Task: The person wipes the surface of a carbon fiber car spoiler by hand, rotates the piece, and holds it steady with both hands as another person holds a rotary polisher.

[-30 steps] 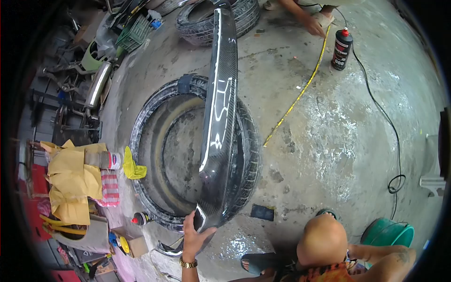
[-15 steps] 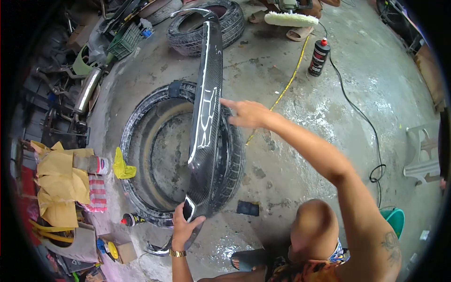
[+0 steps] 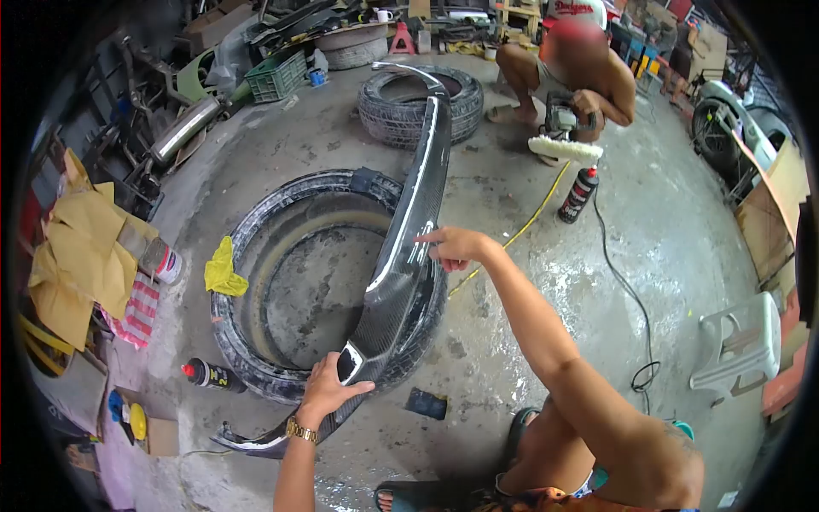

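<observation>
A long, curved, glossy carbon-fibre bumper lip lies across a tyre on the floor, its far end over a second tyre. Around its near section my left hand is closed, thumb on top, beside a white-edged opening. Higher up, my right hand stretches its index finger to the lip's surface, by white streaks that may be reflections or compound. The other fingers of that hand are loosely bent and hold nothing. A yellow cloth hangs on the tyre's left rim.
A person squats opposite, holding a polisher with a white wool pad. Nearby stands a black bottle with a red cap; another bottle lies left. A black cable crosses the wet floor towards a white plastic stool.
The view has tilted up, bringing the squatting person into sight. My right index finger stays at the lip, now near its white streaks. My left hand keeps its grip on the near section.
</observation>
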### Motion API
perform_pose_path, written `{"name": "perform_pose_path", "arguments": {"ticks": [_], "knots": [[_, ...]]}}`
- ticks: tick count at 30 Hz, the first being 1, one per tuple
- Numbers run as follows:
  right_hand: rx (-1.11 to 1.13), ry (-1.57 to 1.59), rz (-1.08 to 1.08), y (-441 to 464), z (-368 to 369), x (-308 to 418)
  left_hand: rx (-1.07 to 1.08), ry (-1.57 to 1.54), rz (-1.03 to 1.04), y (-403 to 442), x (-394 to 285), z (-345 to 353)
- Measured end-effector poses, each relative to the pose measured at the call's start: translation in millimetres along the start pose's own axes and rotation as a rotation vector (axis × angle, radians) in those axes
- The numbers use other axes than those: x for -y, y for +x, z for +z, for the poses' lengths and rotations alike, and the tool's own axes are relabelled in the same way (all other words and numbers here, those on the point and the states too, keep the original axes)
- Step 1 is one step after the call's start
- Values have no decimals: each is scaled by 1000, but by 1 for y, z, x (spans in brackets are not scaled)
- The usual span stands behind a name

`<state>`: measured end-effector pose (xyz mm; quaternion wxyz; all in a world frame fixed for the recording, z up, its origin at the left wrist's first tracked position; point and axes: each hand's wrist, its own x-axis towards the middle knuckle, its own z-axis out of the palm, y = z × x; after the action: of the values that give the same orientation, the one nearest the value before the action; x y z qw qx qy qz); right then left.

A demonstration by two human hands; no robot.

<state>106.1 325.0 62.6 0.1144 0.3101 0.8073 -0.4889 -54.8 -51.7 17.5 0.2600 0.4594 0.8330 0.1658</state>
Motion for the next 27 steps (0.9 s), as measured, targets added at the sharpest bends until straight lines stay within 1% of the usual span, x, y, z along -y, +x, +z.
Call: {"name": "perform_pose_path", "arguments": {"ticks": [2,7,11,13,15,17,19,20,21,22,23,24,25,26,27], "knots": [[27,-27,35,-3,-2,1,49,18,-12,2,-4,-5],[163,-44,81,-10,5,8,13,-4,-13,-5,-12,-9],[119,-78,95,-15,8,11,15,89,2,-2,-13,-7],[105,-75,92,-18,10,12,104,141,-88,-1,-23,-14],[31,-112,52,-21,11,15,120,130,-103,-2,-26,-16],[4,-118,46,-25,12,18,142,125,-108,0,-25,-16],[3,-149,31,-32,13,25,73,48,-37,-2,-18,-13],[3,-114,51,-34,15,30,66,58,-39,1,-13,-9],[23,-107,-3,-35,16,31,86,67,-51,-1,-22,-14],[96,-48,-56,-26,21,26,83,61,-49,-2,-25,-15],[105,32,-102,-23,33,28,85,57,-34,0,-25,-15],[135,29,-203,-34,40,41,109,45,-51,1,-27,-16],[154,38,-338,-24,53,42,133,33,-67,3,-28,-16],[105,-15,-463,-22,69,50,108,63,-38,4,-21,-13],[-138,-270,-796,22,100,42,78,88,-16,6,-18,-11]]}}
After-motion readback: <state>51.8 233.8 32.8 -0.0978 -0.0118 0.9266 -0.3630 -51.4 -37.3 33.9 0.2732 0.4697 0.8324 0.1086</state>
